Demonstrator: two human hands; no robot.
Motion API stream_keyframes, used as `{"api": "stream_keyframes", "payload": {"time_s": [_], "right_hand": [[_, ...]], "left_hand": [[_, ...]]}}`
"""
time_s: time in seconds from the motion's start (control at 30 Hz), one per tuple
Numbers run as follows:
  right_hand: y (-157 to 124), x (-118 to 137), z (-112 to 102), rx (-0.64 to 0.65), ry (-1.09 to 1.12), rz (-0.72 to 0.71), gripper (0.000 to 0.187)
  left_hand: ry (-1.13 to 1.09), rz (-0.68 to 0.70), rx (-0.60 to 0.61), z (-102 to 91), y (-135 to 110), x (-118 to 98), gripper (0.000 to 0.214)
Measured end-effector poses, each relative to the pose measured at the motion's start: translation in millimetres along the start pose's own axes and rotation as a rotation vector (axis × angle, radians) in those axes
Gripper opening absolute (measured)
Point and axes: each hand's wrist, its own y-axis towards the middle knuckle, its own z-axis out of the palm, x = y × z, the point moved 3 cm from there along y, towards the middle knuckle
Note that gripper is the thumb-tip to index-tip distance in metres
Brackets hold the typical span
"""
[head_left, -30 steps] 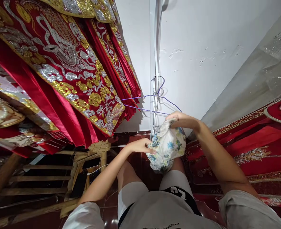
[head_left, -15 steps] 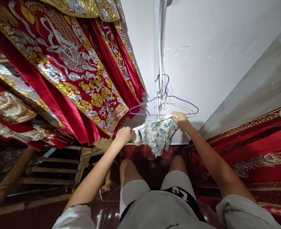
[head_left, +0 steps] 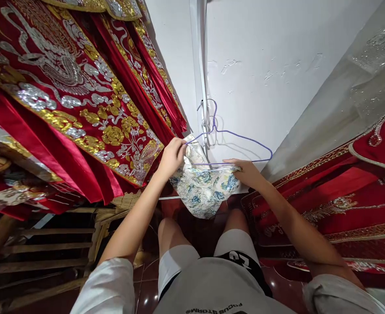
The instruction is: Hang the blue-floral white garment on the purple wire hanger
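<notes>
A small white garment with a blue and green flower print (head_left: 202,188) hangs between my two hands, right under a purple wire hanger (head_left: 234,136) that is hooked on a white wall fitting. My left hand (head_left: 172,156) is closed on the garment's left edge and lifts it against the hanger's left end. My right hand (head_left: 247,171) pinches the garment's right edge along the hanger's bottom wire. Part of the cloth sits behind the wire.
Red robes with gold and silver embroidery (head_left: 81,96) hang close on the left. More red embroidered cloth (head_left: 342,196) lies on the right. A wooden frame (head_left: 64,244) stands low left. The white wall (head_left: 260,65) is straight ahead, dark red floor tiles below.
Both hands have raised the flowered garment from lap height up to the hanger and spread it out. The left hand has now reached the hanger's left end.
</notes>
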Motion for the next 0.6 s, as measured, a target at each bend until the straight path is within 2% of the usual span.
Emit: {"api": "stream_keyframes", "payload": {"time_s": [0.17,0.23,0.3,0.37,0.43,0.47,0.53,0.6], "right_hand": [[-7.1,-21.3,-37.0,-0.456,0.020,0.083,0.063],[-3.0,-32.3,-55.5,-0.508,0.033,0.103,0.064],[3.5,-39.7,-71.2,-0.408,0.086,0.138,0.049],[8.5,-41.8,-78.3,-0.146,0.198,0.200,0.035],[9.1,-37.0,-76.0,0.103,0.342,0.264,0.038],[9.3,-32.5,-72.0,0.162,0.415,0.283,0.042],[12.6,-21.0,-59.5,0.154,0.544,0.301,0.049],[19.9,-8.7,-43.5,0.114,0.628,0.317,0.052]], "left_hand": [[0.020,0.003,0.055,-5.1,-1.7,11.8,0.020],[0.043,0.010,0.075,-7.6,-2.1,13.7,0.020],[0.053,0.010,0.069,-10.2,-1.1,15.6,0.020],[0.047,-0.006,0.016,-13.3,0.7,17.8,0.020],[-0.005,-0.041,-0.050,-15.3,2.9,19.2,0.020],[-0.049,-0.062,-0.067,-14.8,4.4,19.1,0.025],[-0.135,-0.086,-0.032,-10.0,8.7,15.7,0.035],[-0.162,-0.064,0.032,-2.6,15.4,8.7,0.029]]}}
